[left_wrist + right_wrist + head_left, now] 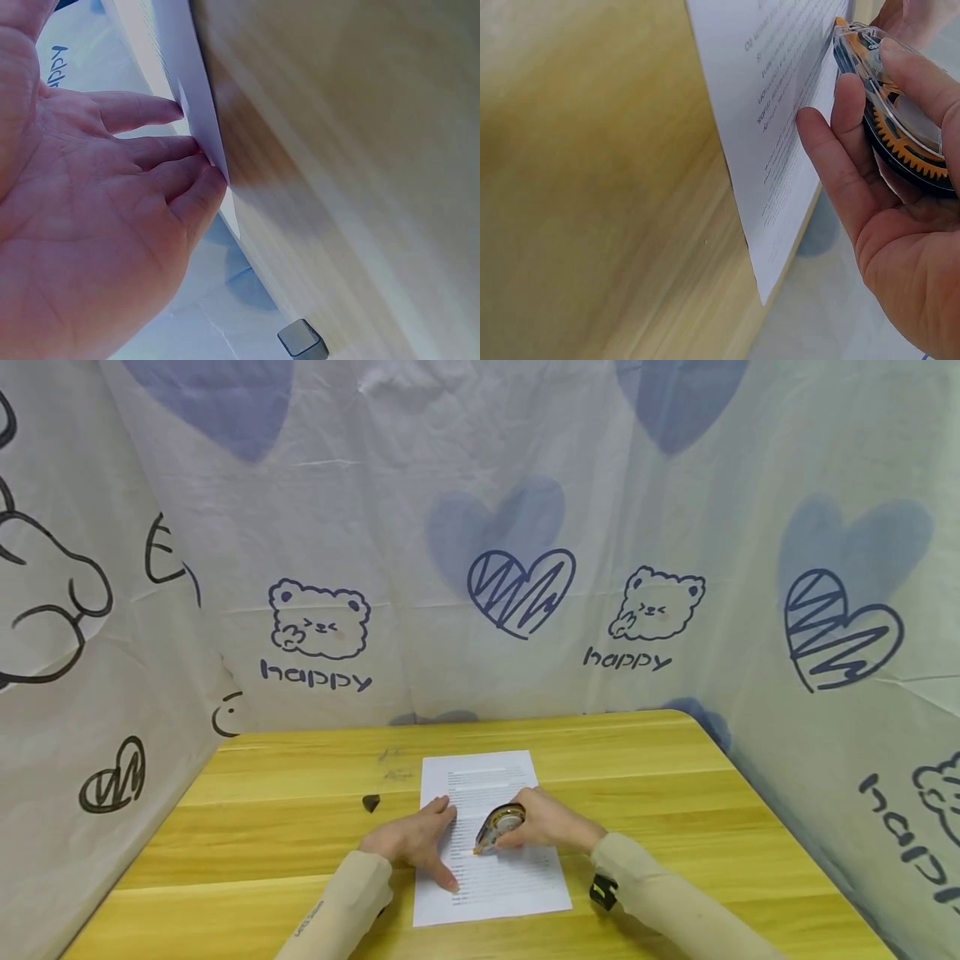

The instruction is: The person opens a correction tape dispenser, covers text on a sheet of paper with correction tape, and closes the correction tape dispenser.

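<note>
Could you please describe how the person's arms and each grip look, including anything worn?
The left sleeve and right sleeve are long and cream-coloured. Small dark lettering, too small to read, runs along the left one; a small black device sits by the right cuff. The left grip and right grip are bare, without gloves.

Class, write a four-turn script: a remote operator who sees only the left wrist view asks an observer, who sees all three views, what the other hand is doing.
Operator: I see the left hand at the edge of the paper. What does the right hand hold?
Observer: What looks like a correction tape, with a clear casing.
Operator: Where is its tip?
Observer: In the head view, the orange tip is over the paper's printed lines; whether it touches them, I cannot tell.
</note>
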### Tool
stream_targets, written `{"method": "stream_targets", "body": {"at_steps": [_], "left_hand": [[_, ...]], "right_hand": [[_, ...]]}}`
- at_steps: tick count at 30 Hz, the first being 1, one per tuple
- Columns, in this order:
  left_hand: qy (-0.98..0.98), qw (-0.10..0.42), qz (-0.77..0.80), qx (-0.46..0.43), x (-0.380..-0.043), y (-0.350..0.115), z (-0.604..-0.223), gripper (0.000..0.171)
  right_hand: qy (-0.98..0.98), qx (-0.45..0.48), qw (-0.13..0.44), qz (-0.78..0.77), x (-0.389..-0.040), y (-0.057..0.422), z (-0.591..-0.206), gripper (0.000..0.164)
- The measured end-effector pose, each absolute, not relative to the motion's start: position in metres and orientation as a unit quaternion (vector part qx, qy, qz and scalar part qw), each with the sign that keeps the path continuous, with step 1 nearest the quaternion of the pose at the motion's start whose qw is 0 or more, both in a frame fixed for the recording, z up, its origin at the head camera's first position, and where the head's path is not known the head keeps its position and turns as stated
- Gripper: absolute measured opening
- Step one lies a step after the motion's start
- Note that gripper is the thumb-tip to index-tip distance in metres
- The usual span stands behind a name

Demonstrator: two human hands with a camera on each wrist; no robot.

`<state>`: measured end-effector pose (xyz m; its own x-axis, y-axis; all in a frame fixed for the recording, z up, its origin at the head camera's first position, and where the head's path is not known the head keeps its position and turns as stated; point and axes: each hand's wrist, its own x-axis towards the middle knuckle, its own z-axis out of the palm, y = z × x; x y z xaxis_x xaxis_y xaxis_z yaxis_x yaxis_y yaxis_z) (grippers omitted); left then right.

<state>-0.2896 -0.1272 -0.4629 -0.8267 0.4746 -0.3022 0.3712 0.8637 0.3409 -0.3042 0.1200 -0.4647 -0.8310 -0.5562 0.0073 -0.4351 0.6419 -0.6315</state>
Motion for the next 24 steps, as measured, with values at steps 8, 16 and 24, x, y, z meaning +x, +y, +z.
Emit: {"method": "stream_targets", "body": {"at_steps": [8,16,24], "left_hand": [[0.945,0.193,0.144,0.223,-0.2868,-0.127,-0.4626,0.119],[0.943,0.191,0.151,0.227,-0.2873,-0.1287,-0.465,0.121],[0.945,0.193,0.144,0.223,-0.2902,-0.1278,-0.4657,0.121]], "right_hand": [[0.899,-0.277,0.098,-0.323,-0.3016,0.1227,-0.4622,0.022],[0.896,-0.272,0.107,-0.333,-0.3014,0.1269,-0.4622,0.022],[0.901,-0.272,0.098,-0.325,-0.3041,0.1286,-0.4624,0.023]]}}
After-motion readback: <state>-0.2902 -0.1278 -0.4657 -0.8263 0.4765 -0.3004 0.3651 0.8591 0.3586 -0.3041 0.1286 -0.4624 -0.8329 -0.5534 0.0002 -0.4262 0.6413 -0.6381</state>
